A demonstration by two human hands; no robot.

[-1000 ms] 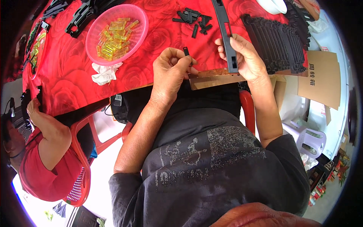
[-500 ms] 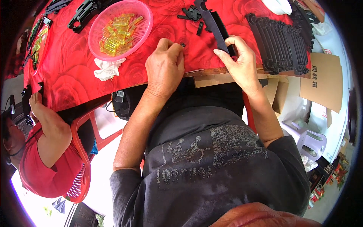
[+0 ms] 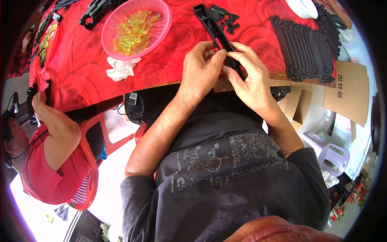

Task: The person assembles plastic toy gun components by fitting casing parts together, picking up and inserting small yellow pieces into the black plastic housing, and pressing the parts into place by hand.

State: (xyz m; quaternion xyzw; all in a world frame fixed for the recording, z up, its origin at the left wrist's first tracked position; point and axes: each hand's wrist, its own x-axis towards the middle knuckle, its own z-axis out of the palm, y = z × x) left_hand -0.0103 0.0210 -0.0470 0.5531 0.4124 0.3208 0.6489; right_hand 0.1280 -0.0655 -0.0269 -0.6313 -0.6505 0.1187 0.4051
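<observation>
A long, narrow black plastic part (image 3: 206,22) with a hollow trough slants over the near edge of the table, its open side now facing up. My right hand (image 3: 254,78) grips its near end between thumb and fingers. Against the middle of the part, my left hand (image 3: 201,72) is closed, with thumb and fingertips pressed at the trough. Whatever the left fingertips pinch is hidden. Just beyond the part lies a loose heap of small black plastic pieces (image 3: 229,20).
A pink basket (image 3: 169,28) holds yellow translucent pieces (image 3: 131,42); crumpled tissue (image 3: 121,68) lies below it. Stacked long black parts (image 3: 302,52) fill the table's right side, near a white bowl (image 3: 304,8). At left, a person in red (image 3: 52,169) sits holding black parts.
My left hand has moved right from the tablecloth to the black part. The part has turned so its trough shows, and its far end has swung left.
</observation>
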